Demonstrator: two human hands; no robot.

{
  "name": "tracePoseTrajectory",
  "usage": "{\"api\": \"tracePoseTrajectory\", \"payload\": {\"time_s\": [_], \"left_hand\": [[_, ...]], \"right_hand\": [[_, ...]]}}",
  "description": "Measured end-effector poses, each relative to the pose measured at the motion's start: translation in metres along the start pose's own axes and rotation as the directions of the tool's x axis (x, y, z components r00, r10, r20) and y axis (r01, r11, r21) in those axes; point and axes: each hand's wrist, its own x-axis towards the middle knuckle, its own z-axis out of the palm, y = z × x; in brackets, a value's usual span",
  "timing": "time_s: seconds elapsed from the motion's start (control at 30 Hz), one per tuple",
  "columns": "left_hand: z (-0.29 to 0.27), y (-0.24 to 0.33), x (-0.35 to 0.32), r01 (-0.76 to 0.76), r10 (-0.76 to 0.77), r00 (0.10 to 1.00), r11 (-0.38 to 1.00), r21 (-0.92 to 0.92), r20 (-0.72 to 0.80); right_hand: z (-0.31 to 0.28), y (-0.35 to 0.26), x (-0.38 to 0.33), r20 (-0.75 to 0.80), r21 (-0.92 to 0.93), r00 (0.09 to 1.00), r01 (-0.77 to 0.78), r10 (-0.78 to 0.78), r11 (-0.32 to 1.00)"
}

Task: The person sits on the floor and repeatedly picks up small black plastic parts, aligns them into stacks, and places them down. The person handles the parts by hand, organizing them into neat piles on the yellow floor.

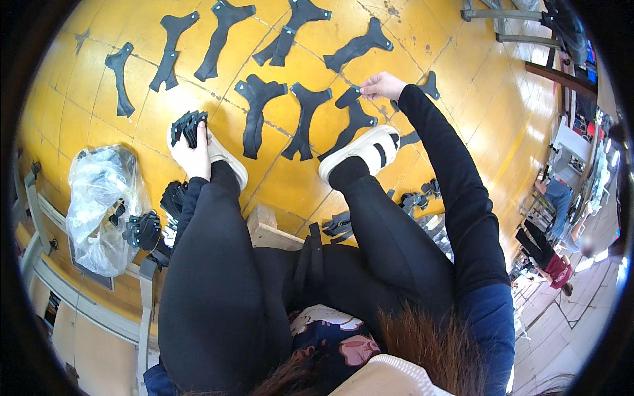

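Black long sleeves (456, 191), black trousers (218, 277), white slip-on sandals (360, 152)

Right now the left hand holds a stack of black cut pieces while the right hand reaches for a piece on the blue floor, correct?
Not quite: the floor is yellow, as the head view shows. The left hand does hold the stack of black cut pieces, and the right hand reaches a black piece.

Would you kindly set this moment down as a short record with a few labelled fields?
Setting: person seated above a yellow tiled floor
Left hand: holds a stack of black cut pieces
Right hand: fingers pinch a small black piece, at a larger black piece on the floor
Floor layout: black shaped pieces laid out in rows, apart from one another
Footwear: white sandals
At the person's left: clear plastic bag, more black pieces beside it
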Motion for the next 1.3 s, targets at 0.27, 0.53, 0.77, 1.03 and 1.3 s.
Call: {"api": "tracePoseTrajectory", "payload": {"time_s": [0.27, 0.53, 0.77, 1.03, 1.3], "left_hand": [[0.003, 0.000, -0.002, 0.033, -0.034, 0.999, 0.998, -0.055, -0.009], [0.005, -0.001, -0.001, -0.012, 0.012, 1.000, 1.000, -0.021, 0.006], [-0.003, 0.005, 0.002, -0.061, 0.062, 0.998, 0.998, 0.029, -0.008], [-0.015, 0.012, 0.015, 0.492, -0.309, 0.865, 0.680, -0.544, 0.395], [-0.020, 0.099, 0.007, 0.764, 0.012, 0.598, 0.294, -0.574, 0.801]], "right_hand": [[0.047, 0.049, -0.003, 0.115, -0.069, 0.987, -0.107, 0.114, 0.992], [0.042, 0.055, -0.006, -0.045, -0.466, 0.998, -0.068, 0.053, 0.882], [0.036, -0.009, -0.019, -0.106, -0.690, 0.968, 0.095, -0.229, 0.718], [0.077, -0.093, -0.014, -0.033, -0.569, 0.856, 0.408, -0.516, 0.714], [0.137, -0.158, -0.045, -0.083, -0.131, 0.777, 0.612, -0.624, 0.780]]}}
